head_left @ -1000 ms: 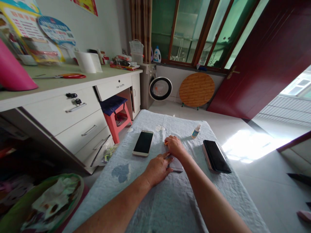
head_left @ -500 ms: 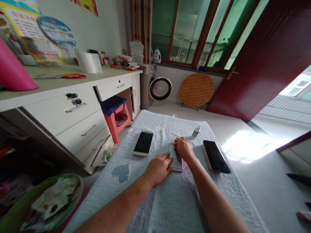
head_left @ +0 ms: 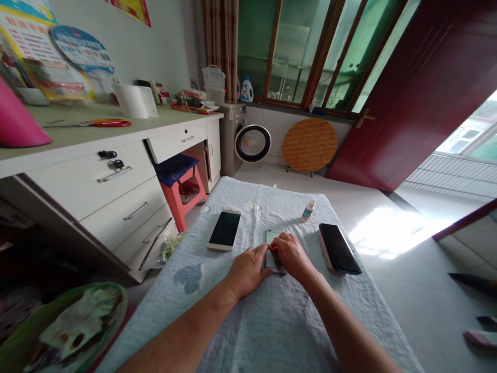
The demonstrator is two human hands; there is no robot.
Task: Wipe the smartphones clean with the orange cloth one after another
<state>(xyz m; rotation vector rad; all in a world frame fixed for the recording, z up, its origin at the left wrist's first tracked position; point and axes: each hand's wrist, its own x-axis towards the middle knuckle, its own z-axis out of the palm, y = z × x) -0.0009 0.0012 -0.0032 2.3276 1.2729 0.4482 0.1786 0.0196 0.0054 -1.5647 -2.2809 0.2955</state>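
Biggest first: I've got the tabletop (head_left: 260, 326) under a soft, rumpled pale blue cloth (head_left: 260, 192), so expect give beneath anything pressed on it. Left hand (head_left: 247, 270) lies low, fingers extended, thumb apart, braced at the left edge of the grey phone; can't tell if it's squeezing. Right hand (head_left: 292, 255) is bunched on top, fingers pinched round a bit of orange. The two hands nearly meet over the phone.

Black phone (head_left: 339, 249) sits at right with a pinkish layer (head_left: 324, 250) under it, near the right edge. Light-framed phone (head_left: 224, 229) lies screen up to the left, well apart from the hands.

Grey phone (head_left: 274, 264) is mid-table, flat, between those two, partly covered by the hands. Dark camera spot at its far left corner, so I read it as back up. My call: light, stiff, thin, slick; would skate on the cloth under a sideways push, and the glass wouldn't like a drop. Best hold: thumb and fingers across the long edges, palm off the face, push kept straight down.

Small spray bottle (head_left: 308, 211) stands upright, far right of the hands; light, probably easy to tip. Orange scrap (head_left: 273, 247) is smallest, looks soft; mostly hidden.
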